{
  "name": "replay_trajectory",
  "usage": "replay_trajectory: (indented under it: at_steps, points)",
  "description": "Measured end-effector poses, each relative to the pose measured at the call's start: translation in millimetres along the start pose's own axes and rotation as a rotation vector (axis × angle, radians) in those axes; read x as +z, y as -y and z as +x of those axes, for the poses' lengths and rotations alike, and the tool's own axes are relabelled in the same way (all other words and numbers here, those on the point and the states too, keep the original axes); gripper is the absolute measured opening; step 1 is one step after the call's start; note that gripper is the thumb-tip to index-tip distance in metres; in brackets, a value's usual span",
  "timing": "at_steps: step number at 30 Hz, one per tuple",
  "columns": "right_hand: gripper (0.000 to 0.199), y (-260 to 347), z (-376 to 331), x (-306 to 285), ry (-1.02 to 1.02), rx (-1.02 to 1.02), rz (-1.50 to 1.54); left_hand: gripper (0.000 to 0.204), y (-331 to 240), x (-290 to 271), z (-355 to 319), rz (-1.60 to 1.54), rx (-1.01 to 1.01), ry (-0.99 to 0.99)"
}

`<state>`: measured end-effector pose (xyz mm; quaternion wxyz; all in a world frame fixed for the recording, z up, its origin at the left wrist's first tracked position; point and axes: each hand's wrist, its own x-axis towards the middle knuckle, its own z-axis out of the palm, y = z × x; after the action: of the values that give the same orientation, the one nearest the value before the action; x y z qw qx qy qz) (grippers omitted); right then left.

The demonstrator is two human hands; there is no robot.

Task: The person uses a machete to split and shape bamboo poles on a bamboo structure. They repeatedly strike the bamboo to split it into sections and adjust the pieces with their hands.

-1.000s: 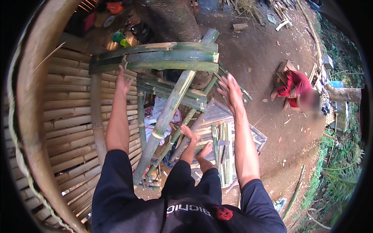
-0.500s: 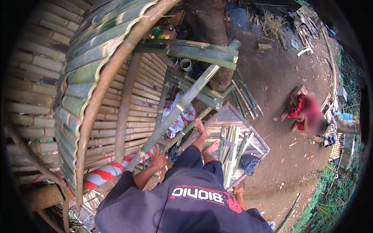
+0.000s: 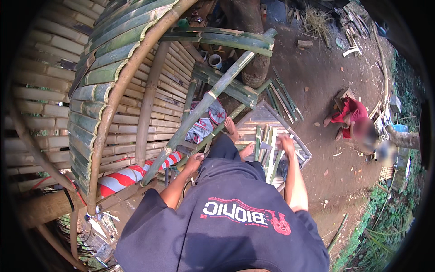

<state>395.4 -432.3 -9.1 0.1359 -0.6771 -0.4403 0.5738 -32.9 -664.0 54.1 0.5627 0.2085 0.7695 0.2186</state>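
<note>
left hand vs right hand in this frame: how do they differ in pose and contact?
The left hand is curled, close against the slanted bamboo pole; whether it grips the pole cannot be told. The right hand hangs in the air over the bamboo slat panel below, touching nothing visible. The left arm is bent, the right one nearly straight. Both are bare and lowered beside the person's body.
</note>
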Motion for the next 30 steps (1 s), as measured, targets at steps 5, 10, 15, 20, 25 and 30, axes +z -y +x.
replay_trajectory:
  at_steps: [5,10,15,20,25,30]
  points:
    - [0.061,191.1,97.5,64.9,0.177,-0.128,0.605,0.03,57.8,-13.1,-3.3,-0.086,-0.016,-0.034]
    - [0.09,264.6,266.2,76.3,-0.133,-0.075,0.967,0.034,92.9,-22.2,-15.8,-0.158,-0.084,-0.079]
    - [0.039,282.7,315.1,106.0,-0.306,-0.141,1.226,0.035,57.8,-35.3,-40.5,-0.154,-0.105,-0.256]
    - [0.027,314.3,219.3,114.7,-0.228,-0.534,1.449,0.032,-61.4,-51.1,-49.4,0.328,0.162,-0.383]
    - [0.024,334.6,49.6,-32.5,-0.289,-0.949,1.308,0.031,-298.8,-16.0,-39.7,0.199,0.857,-0.368]
    - [0.023,345.8,-140.6,-232.0,-0.453,-1.292,0.937,0.067,-460.5,79.9,-75.9,0.454,1.588,-0.274]
